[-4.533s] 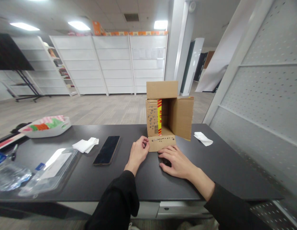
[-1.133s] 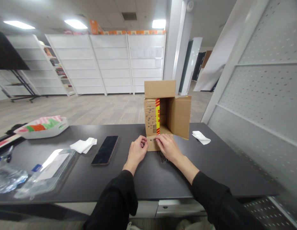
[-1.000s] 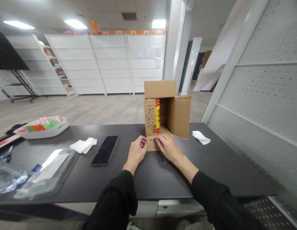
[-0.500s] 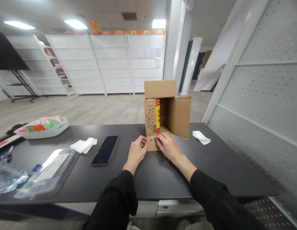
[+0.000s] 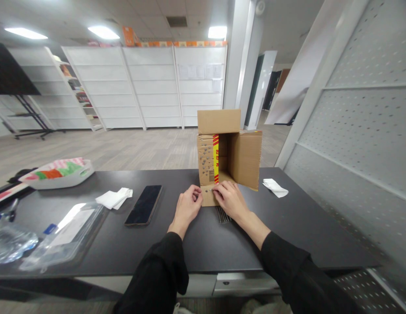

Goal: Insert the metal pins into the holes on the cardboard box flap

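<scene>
A cardboard box [image 5: 247,157] stands on the table with its open side towards me. Its left flap [image 5: 205,152] carries several small grey round spots and a yellow and red tape strip. The lower flap [image 5: 209,200] hangs down in front, with a few more such spots. At that flap's left edge, my left hand [image 5: 189,204] is curled closed; what its fingers hold, if anything, is hidden. My right hand [image 5: 231,198] is closed in a pinch at the flap's right part, its fingertips hiding anything between them. Thin dark metal rods [image 5: 223,214] lie side by side under my right wrist.
A phone [image 5: 144,206] lies left of my hands, near white tissues [image 5: 114,199]. Further left are a clear plastic case [image 5: 68,235], a water bottle [image 5: 13,242] and a white basket [image 5: 62,179]. Another tissue [image 5: 275,187] lies right of the box. A perforated panel [image 5: 369,131] borders the right side.
</scene>
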Demonstrator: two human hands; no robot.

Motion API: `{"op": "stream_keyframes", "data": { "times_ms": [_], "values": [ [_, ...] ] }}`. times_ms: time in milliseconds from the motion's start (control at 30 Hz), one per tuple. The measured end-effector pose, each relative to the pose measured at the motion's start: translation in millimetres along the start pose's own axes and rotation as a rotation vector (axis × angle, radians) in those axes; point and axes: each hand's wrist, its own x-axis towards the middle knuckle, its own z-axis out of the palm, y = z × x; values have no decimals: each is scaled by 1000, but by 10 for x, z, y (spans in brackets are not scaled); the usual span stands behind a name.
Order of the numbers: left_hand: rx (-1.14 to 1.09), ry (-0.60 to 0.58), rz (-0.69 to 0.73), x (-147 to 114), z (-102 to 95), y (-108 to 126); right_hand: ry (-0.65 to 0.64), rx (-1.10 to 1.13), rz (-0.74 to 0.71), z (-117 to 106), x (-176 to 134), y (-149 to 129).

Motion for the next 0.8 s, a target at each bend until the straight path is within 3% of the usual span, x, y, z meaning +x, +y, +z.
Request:
{"op": "stream_keyframes", "data": {
  "times_ms": [267, 800],
  "values": [
    [-3, 3, 16, 0, 9, -20, -36, 30, -14, -103, -73, -56],
    [21, 4, 17, -1, -8, 16, -234, 162, -117, -402, -426, -120]
  ]
}}
